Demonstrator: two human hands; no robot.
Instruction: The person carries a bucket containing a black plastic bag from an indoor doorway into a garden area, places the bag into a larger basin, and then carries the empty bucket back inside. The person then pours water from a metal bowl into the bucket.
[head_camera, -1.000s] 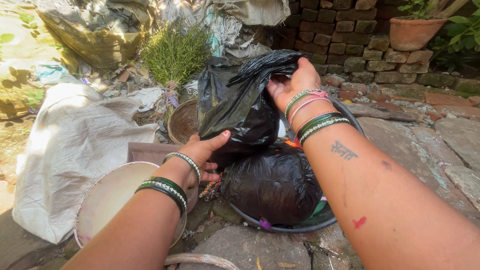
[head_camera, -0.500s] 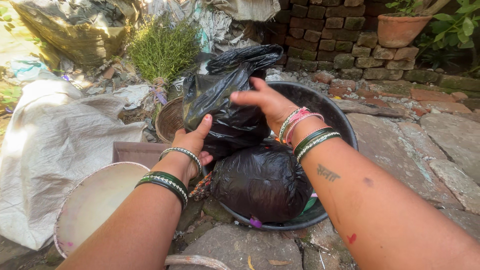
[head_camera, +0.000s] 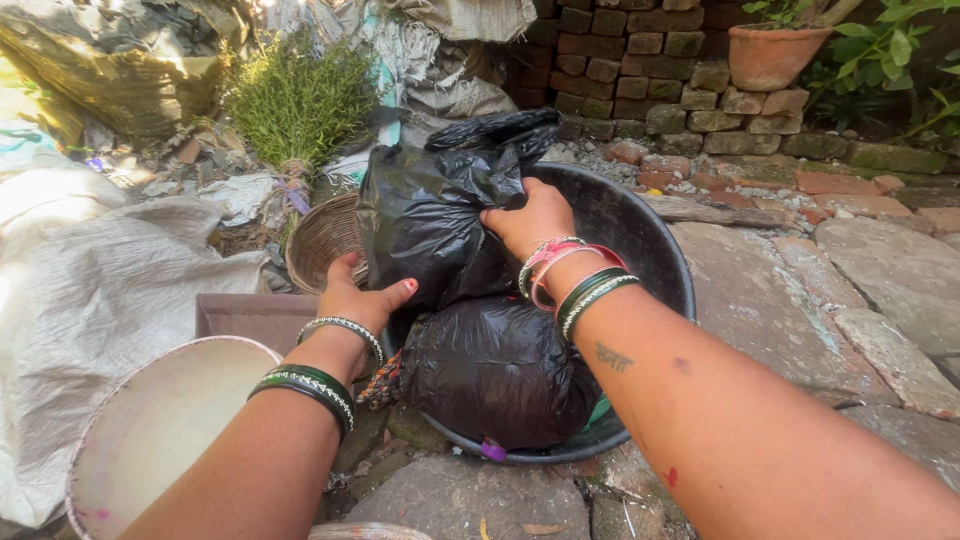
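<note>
Two stuffed black plastic bags sit in a wide dark metal pan (head_camera: 655, 235) on the stone ground. My right hand (head_camera: 528, 218) grips the side of the upper black bag (head_camera: 425, 215), just under its twisted neck. My left hand (head_camera: 357, 298) cups the lower left of that same bag, thumb up against the plastic. The lower black bag (head_camera: 495, 370) lies round and full at the pan's near edge, under my right wrist. Both wrists wear green, silver and pink bangles.
A woven basket (head_camera: 320, 245) stands left of the pan, with a bushy green broom (head_camera: 295, 105) behind it. A round pale sieve (head_camera: 160, 425) and a brown tray (head_camera: 255, 318) lie near left, beside a white sack (head_camera: 90, 290). Brick wall and clay pot (head_camera: 775, 55) stand at the back.
My right hand let go of the bag's neck, dropped down and took hold of the upper bag's side. My left hand stayed against the bag's lower left.
</note>
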